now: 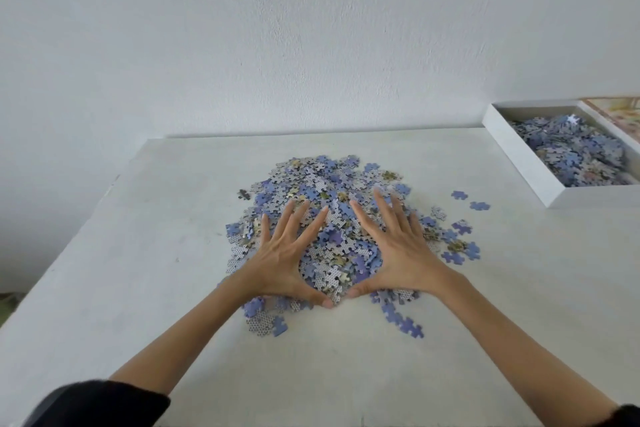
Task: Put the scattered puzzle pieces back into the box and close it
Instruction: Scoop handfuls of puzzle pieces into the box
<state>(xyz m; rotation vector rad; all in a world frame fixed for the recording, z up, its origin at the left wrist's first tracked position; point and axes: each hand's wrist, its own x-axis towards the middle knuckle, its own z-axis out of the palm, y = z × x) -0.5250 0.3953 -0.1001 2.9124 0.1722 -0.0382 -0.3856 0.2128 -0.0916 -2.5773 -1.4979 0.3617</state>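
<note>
L hand (280,253) & R hand (401,246) lie flat, fingers spread wide, on puzzle-piece heap (329,180) mid-table. Best to cup palms inward, thumbs under, and take modest scoops. The open, part-filled box (519,156) is at 2 o'clock near the table (173,201) edge. Path there is bare except 2 stray pieces (459,195).

A pale white, matte table (138,253) fills the lower half of the frame. At its centre is piled a heap of blue, grey and yellowish cardboard puzzle pieces (332,191). Loose blue pieces (479,206) are scattered right of the heap, and a single dark piece (243,194) lies at its left. A shallow white rectangular cardboard box (519,158), partly filled with similar pieces, is set at the upper right.
</note>
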